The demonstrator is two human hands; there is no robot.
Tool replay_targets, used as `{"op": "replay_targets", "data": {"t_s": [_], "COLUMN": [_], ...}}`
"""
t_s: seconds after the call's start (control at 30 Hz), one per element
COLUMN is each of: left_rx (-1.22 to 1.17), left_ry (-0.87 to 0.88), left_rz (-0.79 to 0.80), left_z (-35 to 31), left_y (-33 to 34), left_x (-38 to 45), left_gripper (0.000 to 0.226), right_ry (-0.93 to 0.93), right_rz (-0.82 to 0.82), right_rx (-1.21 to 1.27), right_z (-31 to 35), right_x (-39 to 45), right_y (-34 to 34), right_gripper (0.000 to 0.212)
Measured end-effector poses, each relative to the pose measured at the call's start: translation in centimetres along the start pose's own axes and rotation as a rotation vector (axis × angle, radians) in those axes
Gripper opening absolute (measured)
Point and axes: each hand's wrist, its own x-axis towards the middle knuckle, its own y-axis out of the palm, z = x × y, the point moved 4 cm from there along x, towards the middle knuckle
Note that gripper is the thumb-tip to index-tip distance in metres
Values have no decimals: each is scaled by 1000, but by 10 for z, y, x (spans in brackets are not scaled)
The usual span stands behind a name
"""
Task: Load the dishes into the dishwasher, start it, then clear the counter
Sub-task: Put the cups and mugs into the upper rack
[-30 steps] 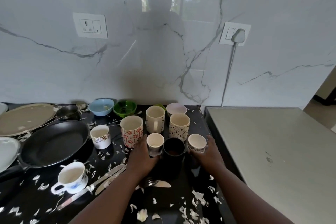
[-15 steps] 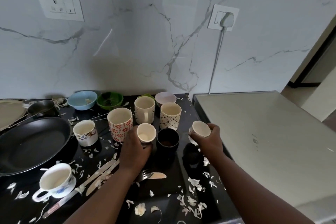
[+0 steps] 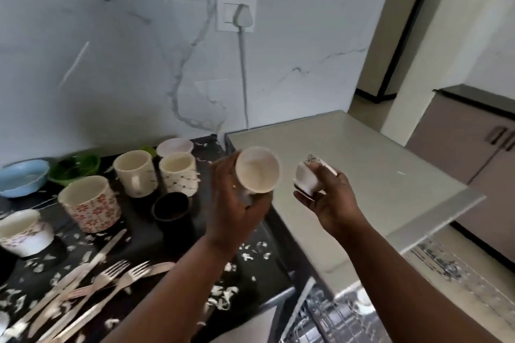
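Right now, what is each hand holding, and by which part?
The left hand grips a small white cup round its lower body, mouth tilted toward the camera. The right hand holds a small patterned cup by its side.

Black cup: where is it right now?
Head view, left of centre: the black cup stands on the dark counter, in front of the diamond-patterned mug, just left of the left hand.

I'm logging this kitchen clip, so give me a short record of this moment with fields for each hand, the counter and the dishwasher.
left hand: left hand grips a small white cup, tilted, mouth toward camera
right hand: right hand holds a small patterned cup, tipped over
counter: black counter with red-flowered mug, black cup, forks, white scraps
dishwasher: dishwasher rack visible below, blurred
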Motion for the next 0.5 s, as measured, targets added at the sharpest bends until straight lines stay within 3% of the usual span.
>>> {"op": "replay_targets", "data": {"t_s": [0.17,0.4,0.5], "left_rx": [-313,-483,-440], "left_ry": [-151,-354,-456], "left_rz": [200,568,719], "left_z": [-86,-164,-164], "left_y": [130,287,324], "left_x": [-60,-171,-216], "left_gripper": [66,65,63], "right_ry": [-78,-1,89], "right_rz": [-9,-322,-426], "right_rx": [74,216,266], "right_z": [65,96,76], "right_x": [-34,-95,-122], "right_y": [-114,-323,-387], "right_gripper": [36,38,25]}}
